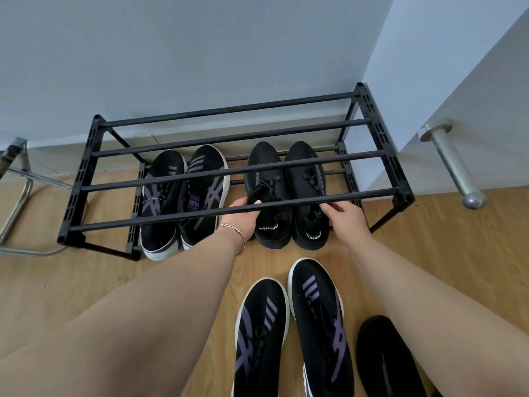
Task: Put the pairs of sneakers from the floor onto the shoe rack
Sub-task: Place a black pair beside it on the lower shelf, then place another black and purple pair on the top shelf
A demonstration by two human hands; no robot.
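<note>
A black two-tier shoe rack (234, 207) stands against the wall. On its lower tier sit a black pair with purple stripes and white soles (183, 196) at the left and an all-black knit pair (286, 193) at the right. My left hand (243, 217) grips the collar of the left all-black sneaker. My right hand (346, 214) grips the collar of the right one. Both hands reach under the top tier's front bar. On the floor near me lie another black-and-purple pair (292, 330) and one more black shoe (383, 359), partly hidden by my right arm.
A white door with a metal handle (452, 164) stands at the right of the rack. A chrome tubular frame (17, 196) is at the left. The floor is light wood. The rack's top tier holds no shoes.
</note>
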